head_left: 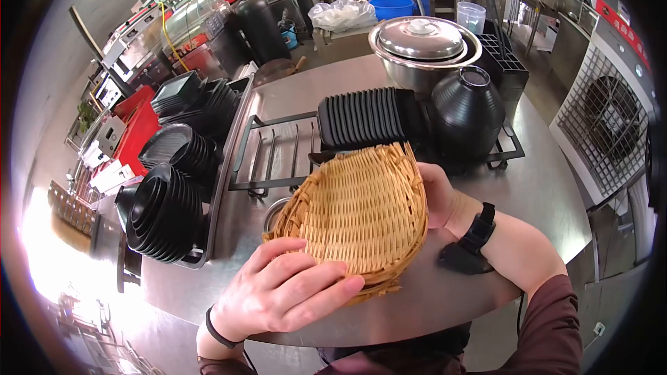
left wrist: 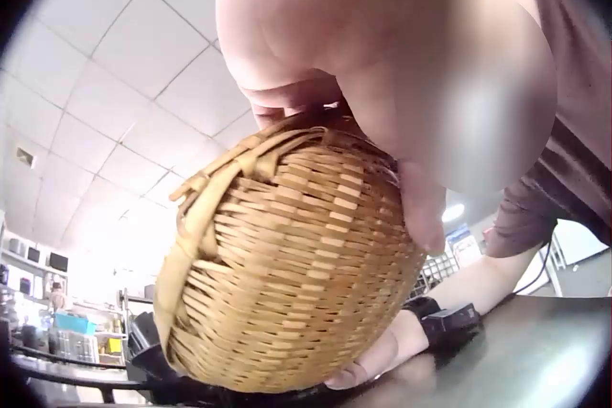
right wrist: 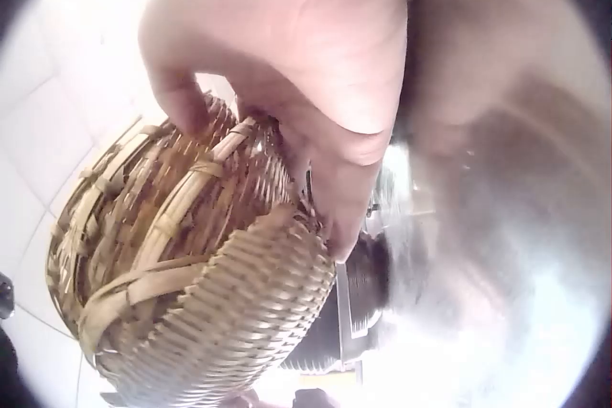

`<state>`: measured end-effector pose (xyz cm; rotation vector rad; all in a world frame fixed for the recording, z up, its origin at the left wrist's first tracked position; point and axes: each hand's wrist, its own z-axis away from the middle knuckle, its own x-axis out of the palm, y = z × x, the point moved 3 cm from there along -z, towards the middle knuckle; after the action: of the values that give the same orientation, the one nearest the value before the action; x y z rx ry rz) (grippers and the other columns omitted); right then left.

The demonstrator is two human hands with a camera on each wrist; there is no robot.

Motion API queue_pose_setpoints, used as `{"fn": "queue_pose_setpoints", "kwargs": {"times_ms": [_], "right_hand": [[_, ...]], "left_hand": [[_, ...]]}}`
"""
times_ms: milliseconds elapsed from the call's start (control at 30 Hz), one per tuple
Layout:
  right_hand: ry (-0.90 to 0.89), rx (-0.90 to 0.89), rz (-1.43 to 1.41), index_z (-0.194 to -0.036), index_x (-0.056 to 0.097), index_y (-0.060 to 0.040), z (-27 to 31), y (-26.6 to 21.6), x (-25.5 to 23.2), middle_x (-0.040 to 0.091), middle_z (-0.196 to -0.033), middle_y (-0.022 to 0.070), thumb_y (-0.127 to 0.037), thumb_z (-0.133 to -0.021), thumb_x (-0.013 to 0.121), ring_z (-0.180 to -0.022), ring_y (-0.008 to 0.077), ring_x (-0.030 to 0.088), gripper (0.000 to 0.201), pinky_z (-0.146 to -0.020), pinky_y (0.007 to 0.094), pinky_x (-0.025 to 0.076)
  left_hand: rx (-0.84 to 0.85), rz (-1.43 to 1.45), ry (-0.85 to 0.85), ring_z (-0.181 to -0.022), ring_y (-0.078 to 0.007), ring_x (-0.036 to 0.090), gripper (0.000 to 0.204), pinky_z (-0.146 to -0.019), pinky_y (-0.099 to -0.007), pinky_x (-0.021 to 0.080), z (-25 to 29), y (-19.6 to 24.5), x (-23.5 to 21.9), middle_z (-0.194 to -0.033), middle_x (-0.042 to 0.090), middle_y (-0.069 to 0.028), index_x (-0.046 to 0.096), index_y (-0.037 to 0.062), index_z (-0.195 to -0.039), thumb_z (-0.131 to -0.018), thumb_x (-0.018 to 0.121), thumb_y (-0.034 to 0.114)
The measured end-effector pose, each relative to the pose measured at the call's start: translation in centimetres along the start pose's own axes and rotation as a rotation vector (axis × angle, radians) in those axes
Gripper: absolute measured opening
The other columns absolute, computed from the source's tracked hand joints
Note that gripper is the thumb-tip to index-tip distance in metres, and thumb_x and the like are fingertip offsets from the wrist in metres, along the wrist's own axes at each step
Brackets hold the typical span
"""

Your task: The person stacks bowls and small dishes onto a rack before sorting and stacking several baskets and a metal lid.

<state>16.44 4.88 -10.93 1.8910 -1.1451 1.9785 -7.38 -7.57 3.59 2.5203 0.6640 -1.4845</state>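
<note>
A shallow basket (head_left: 361, 215) of woven bamboo is tilted between both hands over the steel table. My left hand (head_left: 281, 292) grips its near left edge, fingers laid over the rim and thumb against the outer weave in the left wrist view. At the far right edge my right hand (head_left: 441, 198) holds the rim, its fingertips partly hidden behind the weave. Two woven layers with separate rims show in the right wrist view, where the basket (right wrist: 239, 303) hangs below the right hand (right wrist: 287, 64). Behind the basket, a round metal rim (head_left: 276, 215) is partly covered.
Black ridged dishes (head_left: 365, 118) and stacked black bowls (head_left: 469, 114) stand on a dark wire rack (head_left: 271, 184) beyond the basket. A tray at left holds more black bowls (head_left: 167, 212). A lidded steel pot (head_left: 420, 45) stands at the back of the steel table (head_left: 451, 298).
</note>
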Motion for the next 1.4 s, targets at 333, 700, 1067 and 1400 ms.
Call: {"fn": "queue_pose_setpoints", "kwargs": {"times_ms": [333, 700, 1067, 1400], "right_hand": [[0.014, -0.204, 0.157, -0.154, 0.049, -0.0088, -0.5, -1.4, 4.4, 0.053, -0.155, 0.0086, -0.054, -0.103, 0.055, -0.139, 0.0233, 0.052, 0.068, -0.114, 0.0454, 0.043], [0.093, -0.414, 0.401, -0.162, 0.029, -0.0052, 0.2, 0.5, 8.0, 0.047, -0.158, 0.0090, -0.022, -0.100, 0.049, -0.143, 0.0225, 0.048, 0.067, -0.120, 0.0428, 0.037], [0.283, -0.449, 0.669, -0.140, 0.045, -0.0042, 0.3, 0.1, 8.8, 0.057, -0.140, 0.0067, -0.045, -0.102, 0.064, -0.131, 0.0175, 0.055, 0.059, -0.112, 0.0389, 0.045], [0.687, -0.383, 1.024, -0.121, 0.052, 0.0044, -0.1, -1.2, 9.8, 0.067, -0.115, 0.0099, -0.007, -0.093, 0.080, -0.108, 0.0126, 0.065, 0.042, -0.093, 0.0295, 0.054]], "left_hand": [[-0.135, -0.266, 0.119, -0.111, -0.0189, 0.056, 0.053, -0.114, -0.0540, 0.044, 3.8, -3.6, 1.4, -0.114, 0.063, 0.0062, 0.061, 0.0268, -0.128, -0.081, 0.081, 0.012], [-0.603, 0.527, 0.349, -0.157, -0.0423, 0.024, 0.109, -0.123, -0.0494, 0.033, 4.7, -6.8, 3.0, -0.164, 0.025, -0.0232, 0.016, 0.0123, -0.160, -0.076, 0.080, -0.012], [-0.923, 1.471, 0.573, -0.154, -0.0286, 0.033, 0.125, -0.126, -0.0458, 0.030, 6.8, -7.1, 3.6, -0.167, 0.030, -0.0134, 0.013, 0.0041, -0.167, -0.079, 0.087, 0.053], [-0.605, 1.071, 0.301, -0.158, -0.0284, 0.026, 0.147, -0.128, -0.0440, 0.024, 4.5, -7.0, 3.6, -0.172, 0.021, -0.0171, 0.011, 0.0031, -0.166, -0.056, 0.107, 0.025]]}}
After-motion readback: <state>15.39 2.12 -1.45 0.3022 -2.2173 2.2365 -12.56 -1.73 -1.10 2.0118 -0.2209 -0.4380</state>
